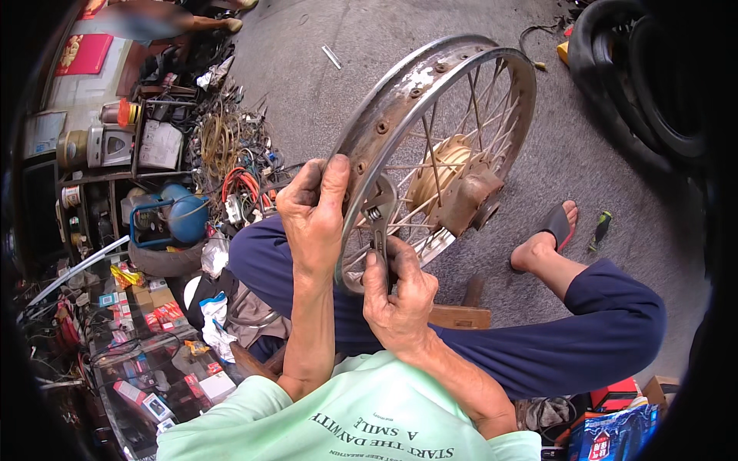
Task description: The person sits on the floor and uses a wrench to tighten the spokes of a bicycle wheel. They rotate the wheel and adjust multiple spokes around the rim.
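A spoked metal wheel (401,107) stands tilted before my knees, its rim worn and rusty. Its hub (473,194) is brown with dirt, and thin spokes run from it to the rim. My left hand (314,215) grips the near left edge of the rim, thumb pressed on the outer face. An adjustable wrench (380,219) is in my right hand (401,303), its handle between thumb and curled fingers. The wrench's jaw sits just inside the rim, among the spokes near my left thumb. Whether the jaw touches a spoke end, I cannot tell.
A screwdriver-like green and black tool (602,229) lies by my sandalled foot. Black tyres (607,73) are at the upper right. To the left are tangled cables (223,138), a blue tank (187,213) and a glass-topped case (115,361) with small boxes. Another person's legs show at the top left.
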A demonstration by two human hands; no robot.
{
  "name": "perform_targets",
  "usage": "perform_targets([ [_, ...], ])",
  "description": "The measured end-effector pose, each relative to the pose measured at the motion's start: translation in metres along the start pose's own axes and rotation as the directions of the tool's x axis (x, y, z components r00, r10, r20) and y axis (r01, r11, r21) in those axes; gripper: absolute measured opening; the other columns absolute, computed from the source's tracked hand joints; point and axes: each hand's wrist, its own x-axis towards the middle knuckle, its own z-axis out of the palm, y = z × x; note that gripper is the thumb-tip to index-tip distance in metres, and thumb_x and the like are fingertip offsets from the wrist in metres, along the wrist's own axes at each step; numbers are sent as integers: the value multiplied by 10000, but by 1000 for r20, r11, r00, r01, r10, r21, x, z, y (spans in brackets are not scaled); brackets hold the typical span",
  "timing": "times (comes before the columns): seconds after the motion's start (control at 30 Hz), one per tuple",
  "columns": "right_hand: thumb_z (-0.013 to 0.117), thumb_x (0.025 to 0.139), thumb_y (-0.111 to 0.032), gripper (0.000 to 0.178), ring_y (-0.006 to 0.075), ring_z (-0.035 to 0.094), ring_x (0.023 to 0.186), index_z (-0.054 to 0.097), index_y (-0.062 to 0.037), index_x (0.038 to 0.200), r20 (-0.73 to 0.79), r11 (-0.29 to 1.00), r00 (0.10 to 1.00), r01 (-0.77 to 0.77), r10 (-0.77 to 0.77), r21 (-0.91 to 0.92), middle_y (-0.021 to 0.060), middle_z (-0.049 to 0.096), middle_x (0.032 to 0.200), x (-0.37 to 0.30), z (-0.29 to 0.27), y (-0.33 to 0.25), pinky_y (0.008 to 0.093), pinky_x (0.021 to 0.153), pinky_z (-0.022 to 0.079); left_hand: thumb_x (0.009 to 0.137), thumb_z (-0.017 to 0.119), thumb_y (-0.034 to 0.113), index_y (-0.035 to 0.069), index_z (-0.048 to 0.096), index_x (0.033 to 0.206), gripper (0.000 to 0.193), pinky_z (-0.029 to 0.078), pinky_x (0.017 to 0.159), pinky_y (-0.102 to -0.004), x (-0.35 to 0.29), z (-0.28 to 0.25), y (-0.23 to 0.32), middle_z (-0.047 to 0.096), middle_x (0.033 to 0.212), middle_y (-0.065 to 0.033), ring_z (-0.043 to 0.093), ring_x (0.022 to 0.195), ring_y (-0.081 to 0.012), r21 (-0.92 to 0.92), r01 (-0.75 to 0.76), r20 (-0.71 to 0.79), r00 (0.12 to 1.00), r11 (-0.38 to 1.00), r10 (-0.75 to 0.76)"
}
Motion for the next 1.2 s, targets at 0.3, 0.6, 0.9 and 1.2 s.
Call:
perform_targets([
  [0.3, 634, 879, -17, 219, 271, 645, 538, 588, 28, 1088, -21, 1000, 999, 28, -28, -12, 127, 658, 715, -3, 8, 2, 356, 495, 497, 982, 616, 187, 62, 585, 708, 303, 257, 489, -208, -4, -6, -11, 491, 626, 80, 368, 569, 4, 13, -12, -44, 999, 1000, 12],
  [0.6, 624, 912, -2, 272, 180, 639, 583, 556, 59, 1168, 14, 989, 990, 144, -144, -39, 141, 670, 795, -14, 15, 18, 295, 520, 485, 960, 649, 180, 14, 607, 767, 258, 351, 486, -211, -10, -11, -13, 551, 649, 41, 445, 581, -13, 1, -96, 11, 995, 995, 96],
  [0.9, 616, 897, -1, 292, 339, 660, 579, 546, 52, 1175, 144, 997, 990, -14, 3, 77, 175, 656, 713, -12, -11, -18, 396, 509, 501, 924, 696, 169, 5, 626, 773, 234, 417, 423, -209, -16, -9, -2, 624, 659, -1, 542, 538, -32, -57, 12, 79, 997, 998, -7],
  [1.2, 618, 885, 7, 336, 361, 659, 612, 524, 62, 1202, 139, 989, 980, 147, -145, -2, 187, 654, 763, -6, -9, 2, 417, 513, 508, 883, 753, 196, 9, 614, 757, 265, 433, 413, -202, -11, -12, -4, 628, 650, -20, 564, 527, -46, -170, 55, 181, 983, 984, -23],
])
